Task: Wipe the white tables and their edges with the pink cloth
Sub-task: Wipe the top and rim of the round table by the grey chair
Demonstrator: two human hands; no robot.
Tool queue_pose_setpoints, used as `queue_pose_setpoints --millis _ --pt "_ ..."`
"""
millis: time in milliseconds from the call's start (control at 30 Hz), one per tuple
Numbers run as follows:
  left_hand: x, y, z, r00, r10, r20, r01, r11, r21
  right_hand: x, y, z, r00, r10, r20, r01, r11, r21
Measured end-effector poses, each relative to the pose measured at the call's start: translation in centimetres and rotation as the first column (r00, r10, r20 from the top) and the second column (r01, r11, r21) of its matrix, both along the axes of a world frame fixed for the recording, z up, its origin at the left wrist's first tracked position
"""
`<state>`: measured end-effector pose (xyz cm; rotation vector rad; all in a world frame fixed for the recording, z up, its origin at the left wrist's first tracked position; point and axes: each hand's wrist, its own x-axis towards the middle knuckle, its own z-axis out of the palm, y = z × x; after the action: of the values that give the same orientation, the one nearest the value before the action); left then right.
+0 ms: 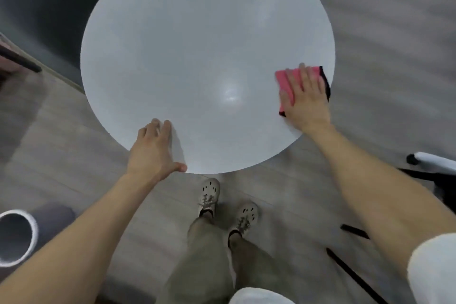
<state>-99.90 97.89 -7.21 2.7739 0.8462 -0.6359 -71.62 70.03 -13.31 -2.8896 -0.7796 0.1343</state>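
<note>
Pink cloth (286, 84): flat on round white desk (197, 44), near its right rim, pressed under right hand (306, 96), fingers straight and spread. Left hand (153, 148): fingers relaxed, resting on near rim, holding nothing. Risk: outward stroke may carry cloth past rim, losing contact.

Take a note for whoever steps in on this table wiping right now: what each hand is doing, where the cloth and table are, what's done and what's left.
Left hand: fingers lie flat on the near-left rim of the round white table, thumb at its edge, holding nothing.
Right hand: pressed flat on the pink cloth.
Cloth: folded, on the tabletop close to the right edge.
Done: wiping is under way on the right side; how much of the top is already covered cannot be told.
Left: likely the rest of the top, the rim all round, and any other tables, none in view here.
</note>
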Motion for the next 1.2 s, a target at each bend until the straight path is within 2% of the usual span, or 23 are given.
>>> queue_pose_setpoints --millis 67,100,167,200,233,300,333,367,433,533,600,633,667,700,733,800,833,867,900,1000,1100,1167,1200 --pt "0.0 -0.4 0.4 0.999 0.034 -0.013 -0.034 0.999 -0.016 -1.0 3.4 0.0 0.973 -0.23 0.011 0.23 0.973 0.013" --pt "0.1 -0.6 0.6 0.999 0.048 -0.016 -0.049 0.998 -0.029 -3.6 5.5 -0.1 0.978 -0.203 0.045 0.202 0.979 0.03" --pt "0.4 -0.7 1.0 0.997 0.081 -0.007 -0.081 0.996 -0.043 -10.1 8.4 0.2 0.976 0.216 0.017 -0.217 0.974 0.066" --pt "0.5 -0.7 1.1 0.995 0.1 -0.012 -0.101 0.994 -0.044 -12.5 8.2 0.5 0.864 0.501 -0.038 -0.497 0.863 0.086" --pt "0.5 -0.8 1.1 0.993 0.115 -0.018 -0.116 0.992 -0.043 -13.2 7.3 0.8 0.682 0.728 -0.069 -0.721 0.685 0.107" --pt "0.8 -0.9 1.0 0.988 0.151 -0.025 -0.152 0.987 -0.046 -8.8 4.2 0.4 0.382 0.923 -0.047 -0.908 0.384 0.168" --pt "1.1 -1.1 0.9 0.983 0.179 -0.031 -0.18 0.982 -0.054 -4.9 2.8 0.3 0.354 0.934 -0.043 -0.919 0.356 0.171" --pt "1.3 -1.2 0.9 0.977 0.208 -0.043 -0.211 0.976 -0.059 -0.5 1.6 0.4 0.411 0.911 -0.046 -0.9 0.413 0.143" --pt "2.0 -1.5 1.7 0.962 0.264 -0.072 -0.268 0.962 -0.053 8.7 -0.3 0.4 0.669 0.742 -0.042 -0.74 0.67 0.05" --pt "4.0 -2.3 2.7 0.929 0.329 -0.169 -0.339 0.94 -0.035 16.3 0.2 0.2 0.954 0.298 -0.041 -0.299 0.954 -0.011" --pt "5.8 -3.6 3.4 0.893 0.404 -0.198 -0.416 0.909 -0.02 12.3 3.0 0.3 0.999 0.051 -0.005 -0.051 0.999 -0.006" --pt "6.9 -4.5 3.7 0.881 0.424 -0.211 -0.438 0.899 -0.02 8.9 4.2 0.4 0.996 0.089 0.017 -0.089 0.996 0.01" --pt "8.1 -5.4 3.9 0.876 0.433 -0.21 -0.448 0.894 -0.026 5.4 5.0 0.7 0.962 0.271 0.003 -0.271 0.961 0.054" --pt "9.2 -6.4 4.0 0.877 0.441 -0.193 -0.456 0.889 -0.041 2.3 4.9 0.9 0.845 0.535 -0.03 -0.529 0.842 0.103" --pt "10.4 -7.3 4.0 0.875 0.453 -0.169 -0.468 0.882 -0.062 0.3 3.9 1.3 0.637 0.767 -0.075 -0.758 0.641 0.121" --pt "13.2 -8.9 4.3 0.877 0.468 -0.111 -0.478 0.873 -0.095 2.6 2.0 1.3 0.188 0.977 -0.097 -0.973 0.198 0.114" --pt "14.6 -9.5 4.4 0.877 0.472 -0.086 -0.479 0.872 -0.101 6.1 1.6 1.0 0.072 0.993 -0.092 -0.988 0.084 0.129" --pt "16.1 -10.1 4.4 0.878 0.474 -0.063 -0.478 0.872 -0.104 10.2 1.5 0.6 0.048 0.995 -0.088 -0.99 0.059 0.129" --pt "17.6 -10.7 4.3 0.878 0.476 -0.047 -0.479 0.871 -0.109 14.6 1.8 0.4 0.114 0.99 -0.082 -0.987 0.123 0.102" --pt "22.0 -12.7 3.7 0.856 0.517 -0.024 -0.516 0.849 -0.115 27.2 4.3 0.1 0.516 0.856 -0.006 -0.855 0.516 0.043" --pt "26.2 -13.6 2.7 0.806 0.592 -0.009 -0.591 0.804 -0.065 26.6 8.4 -0.4 0.897 0.439 0.041 -0.441 0.894 0.081" --pt "29.0 -13.8 2.2 0.751 0.658 -0.049 -0.66 0.749 -0.058 20.6 8.7 -0.1 0.931 0.363 0.031 -0.364 0.926 0.101" --pt "30.2 -13.9 2.1 0.722 0.688 -0.074 -0.692 0.719 -0.068 17.9 7.7 0.3 0.845 0.535 -0.015 -0.528 0.838 0.135"
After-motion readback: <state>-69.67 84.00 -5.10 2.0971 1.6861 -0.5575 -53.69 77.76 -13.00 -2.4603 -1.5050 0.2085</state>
